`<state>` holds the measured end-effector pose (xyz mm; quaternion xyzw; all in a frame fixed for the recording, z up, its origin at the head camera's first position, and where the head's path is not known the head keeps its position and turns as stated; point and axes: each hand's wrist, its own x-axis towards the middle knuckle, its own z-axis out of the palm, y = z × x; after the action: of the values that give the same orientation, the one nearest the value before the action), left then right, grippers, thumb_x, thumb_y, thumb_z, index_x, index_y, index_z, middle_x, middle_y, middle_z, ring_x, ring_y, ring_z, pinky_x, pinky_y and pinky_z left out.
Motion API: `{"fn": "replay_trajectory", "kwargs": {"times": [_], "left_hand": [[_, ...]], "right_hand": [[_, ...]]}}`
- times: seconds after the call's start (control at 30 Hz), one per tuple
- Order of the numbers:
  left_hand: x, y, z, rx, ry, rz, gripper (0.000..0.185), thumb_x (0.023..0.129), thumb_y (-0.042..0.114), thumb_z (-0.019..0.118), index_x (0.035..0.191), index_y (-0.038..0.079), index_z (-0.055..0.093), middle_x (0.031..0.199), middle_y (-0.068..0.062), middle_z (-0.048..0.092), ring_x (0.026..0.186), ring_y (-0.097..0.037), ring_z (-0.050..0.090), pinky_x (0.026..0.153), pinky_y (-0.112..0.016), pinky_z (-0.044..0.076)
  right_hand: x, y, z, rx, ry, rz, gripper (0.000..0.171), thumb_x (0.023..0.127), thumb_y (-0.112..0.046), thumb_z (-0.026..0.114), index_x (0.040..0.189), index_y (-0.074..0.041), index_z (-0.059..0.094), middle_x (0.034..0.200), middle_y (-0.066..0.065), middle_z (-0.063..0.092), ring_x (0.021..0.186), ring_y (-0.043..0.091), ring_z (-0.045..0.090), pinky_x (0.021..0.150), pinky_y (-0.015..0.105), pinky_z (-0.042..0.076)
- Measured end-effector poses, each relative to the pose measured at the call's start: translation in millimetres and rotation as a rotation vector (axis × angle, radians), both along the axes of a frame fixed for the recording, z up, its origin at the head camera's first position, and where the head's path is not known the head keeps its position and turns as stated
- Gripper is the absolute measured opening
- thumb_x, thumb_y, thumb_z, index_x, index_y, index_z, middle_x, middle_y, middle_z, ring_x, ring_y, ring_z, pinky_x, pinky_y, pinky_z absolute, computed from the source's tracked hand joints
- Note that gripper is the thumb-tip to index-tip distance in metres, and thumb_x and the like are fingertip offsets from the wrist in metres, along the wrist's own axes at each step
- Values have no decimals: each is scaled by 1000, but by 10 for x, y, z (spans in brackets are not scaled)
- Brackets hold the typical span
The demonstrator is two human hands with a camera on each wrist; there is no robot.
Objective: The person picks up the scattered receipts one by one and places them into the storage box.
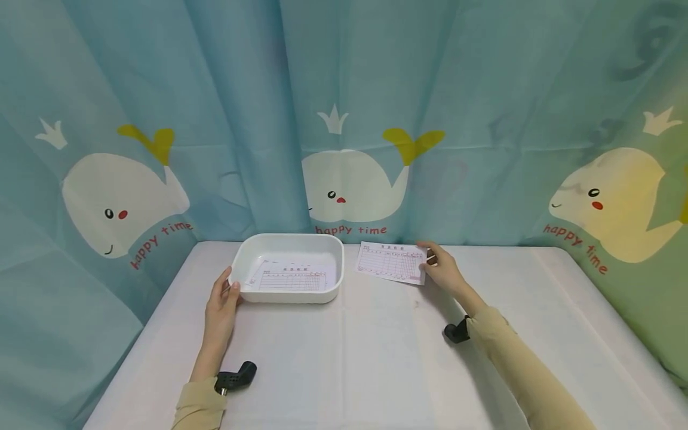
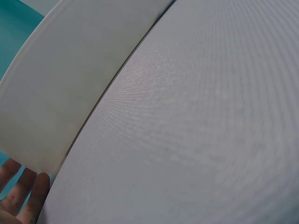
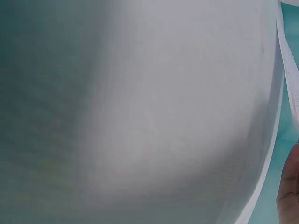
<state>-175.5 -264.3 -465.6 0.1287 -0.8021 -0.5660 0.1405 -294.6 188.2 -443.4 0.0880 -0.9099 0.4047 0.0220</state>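
A white rectangular tray [image 1: 292,297] stands at the back left of the table. Inside it lies a white slip [image 1: 290,278] printed with a red ruled form, like a receipt. At the tray's left front corner my left hand [image 1: 219,307] holds the side, thumb by the rim. Its fingertips [image 2: 41,184] meet the tray's outer wall [image 2: 70,70] in the left wrist view. To the right of the tray, my right hand [image 1: 443,272] pinches a similar receipt slip [image 1: 389,261] by its right edge. In the right wrist view that slip [image 3: 290,79] shows nearly edge-on.
A white cloth covers the table [image 1: 344,358]. Behind its back edge hangs a blue-green curtain [image 1: 462,197] with whale prints. Black camera mounts sit at the left wrist [image 1: 236,376] and the right wrist [image 1: 457,331].
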Motion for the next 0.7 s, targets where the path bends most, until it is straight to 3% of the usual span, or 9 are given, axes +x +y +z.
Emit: {"fn": "replay_trajectory", "kwargs": {"times": [0.33, 0.7], "left_hand": [[5, -1, 6, -3, 13, -4, 55, 102, 39, 40, 153, 23, 25, 154, -13, 36, 135, -29, 44, 79, 8, 37], [12, 8, 23, -9, 18, -12, 55, 103, 38, 40, 153, 23, 24, 154, -14, 35, 137, -31, 43, 79, 9, 35]], "right_hand": [[141, -1, -17, -78, 61, -43, 49, 86, 8, 58, 134, -2, 50, 105, 22, 55, 93, 32, 58, 65, 17, 45], [281, -19, 54, -193, 66, -49, 48, 86, 11, 57, 132, -1, 52, 104, 22, 52, 87, 24, 55, 61, 15, 52]]}}
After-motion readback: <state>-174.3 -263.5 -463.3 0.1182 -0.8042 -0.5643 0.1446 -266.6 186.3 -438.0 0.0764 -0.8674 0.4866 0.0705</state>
